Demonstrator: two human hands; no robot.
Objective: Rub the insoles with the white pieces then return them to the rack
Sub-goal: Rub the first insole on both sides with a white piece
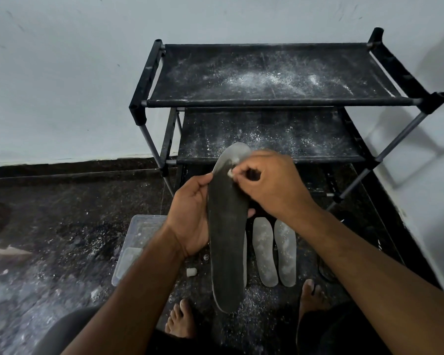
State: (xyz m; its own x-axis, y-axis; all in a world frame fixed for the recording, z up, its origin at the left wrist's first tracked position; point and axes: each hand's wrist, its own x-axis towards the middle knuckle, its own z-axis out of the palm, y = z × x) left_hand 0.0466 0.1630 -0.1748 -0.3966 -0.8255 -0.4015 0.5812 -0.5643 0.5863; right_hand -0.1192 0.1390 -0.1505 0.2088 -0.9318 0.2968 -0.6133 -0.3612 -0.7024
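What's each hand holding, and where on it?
Left hand grips the dark insole at its left edge, mid-length. Right hand pinches a white piece against the insole's upper part.

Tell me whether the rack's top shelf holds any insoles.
Empty of insoles: the black fabric top shelf shows only scattered white powder. Two pale grey insoles lie on the floor.

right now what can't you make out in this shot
- Head view: the white piece is mostly covered by the right hand; its shape is unclear.
- The clear box contents are hidden by the left forearm.
- A third floor insole sits behind the held insole; only an edge shows.
- The rack lowest tier is blocked by both hands.
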